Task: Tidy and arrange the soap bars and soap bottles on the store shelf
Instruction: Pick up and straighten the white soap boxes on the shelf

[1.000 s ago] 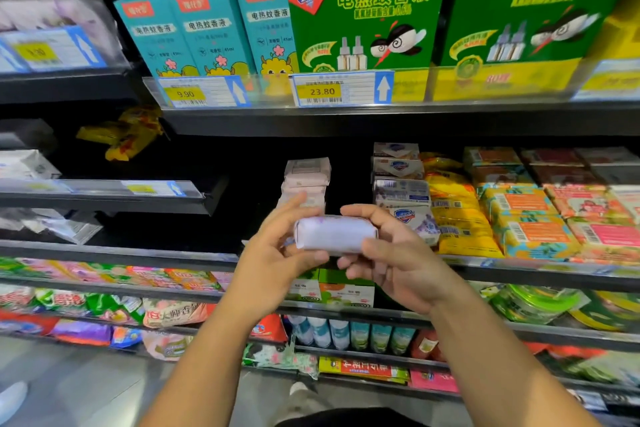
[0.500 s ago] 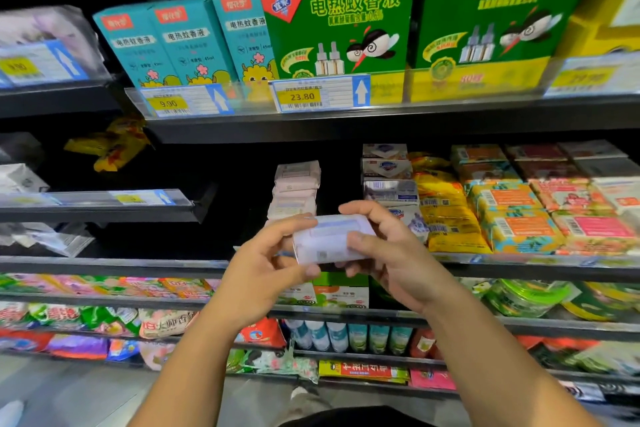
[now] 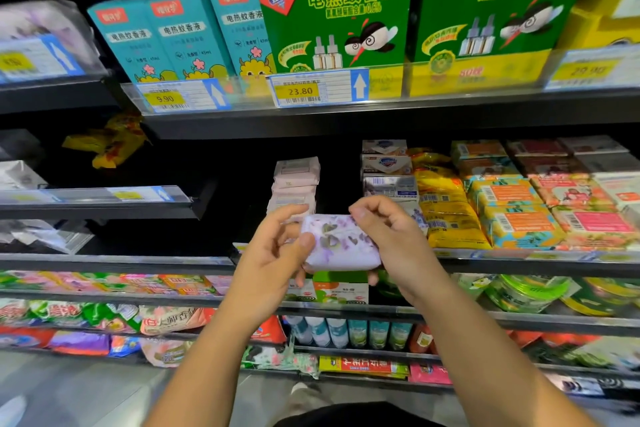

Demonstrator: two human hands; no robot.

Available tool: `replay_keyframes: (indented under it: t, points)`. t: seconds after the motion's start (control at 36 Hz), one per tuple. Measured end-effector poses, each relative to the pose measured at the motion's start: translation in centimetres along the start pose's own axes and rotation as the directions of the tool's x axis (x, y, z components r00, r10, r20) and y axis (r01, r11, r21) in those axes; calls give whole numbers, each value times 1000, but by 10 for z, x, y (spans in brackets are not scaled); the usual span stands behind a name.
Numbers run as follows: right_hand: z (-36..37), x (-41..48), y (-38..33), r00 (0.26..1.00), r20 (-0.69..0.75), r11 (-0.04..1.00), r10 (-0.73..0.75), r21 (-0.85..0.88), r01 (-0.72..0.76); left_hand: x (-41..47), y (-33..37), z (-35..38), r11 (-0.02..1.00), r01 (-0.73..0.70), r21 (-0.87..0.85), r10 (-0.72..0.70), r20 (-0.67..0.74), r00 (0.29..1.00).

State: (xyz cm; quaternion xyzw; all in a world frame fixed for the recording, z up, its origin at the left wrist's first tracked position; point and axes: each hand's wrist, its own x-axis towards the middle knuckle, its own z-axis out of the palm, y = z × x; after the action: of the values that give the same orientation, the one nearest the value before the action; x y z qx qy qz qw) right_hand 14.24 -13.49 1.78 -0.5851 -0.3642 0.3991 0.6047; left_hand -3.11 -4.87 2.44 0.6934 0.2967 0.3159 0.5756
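Both hands hold one lilac soap bar (image 3: 341, 243) in front of the soap shelf (image 3: 519, 255): left hand (image 3: 277, 253) pinches its left end, right hand (image 3: 391, 239) grips the right (print upward). Next, probably, setting it squarely onto the pink stack (image 3: 294, 184) behind

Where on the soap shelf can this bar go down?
Dark gap between the stack of pink wrapped soaps and the stack of white boxed soaps; another dark stretch left of the pink stack. Right of the white boxes, yellow packets and orange boxes crowd the shelf.
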Motion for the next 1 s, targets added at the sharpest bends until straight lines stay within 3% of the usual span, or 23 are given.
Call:
replay_keyframes:
  t: [0.14, 0.28, 0.39, 0.47, 0.58, 0.72, 0.81, 0.86, 1.0]
  points:
    - [-2, 0, -3, 994, 59, 983, 92, 152, -100, 1, -7, -21, 999, -32, -1, 32, 156, 987]
    - [-2, 0, -7, 960, 250, 915, 122, 346, -207, 4, -6, -27, 982, -177, 68, 174, 55, 983]
    - [-7, 3, -3, 905, 417, 962, 87, 202, -186, 5, -7, -23, 993, -92, 78, 97, -55, 994]
    - [0, 5, -2, 931, 355, 996, 82, 15, -93, 6, -5, -18, 998, -48, 33, 52, -133, 990]
    - [9, 9, -1, 976, 201, 996, 79, -48, -70, 9, -7, -15, 999, 39, 29, -34, -147, 989]
    - [10, 11, -4, 989, 129, 992, 67, 102, -80, 5, -7, -17, 996, 90, 19, -89, -30, 996]
    - [8, 10, -5, 979, 174, 959, 102, 245, -143, 2, -11, -26, 996, 84, 2, -83, 162, 983]
    - [5, 9, -4, 963, 243, 915, 117, 351, -200, 4, -12, -29, 998, 67, -10, -64, 208, 976]
    - [-3, 7, -3, 904, 422, 875, 71, 409, -259, 8, -6, -27, 972, -169, 163, 180, -55, 982]
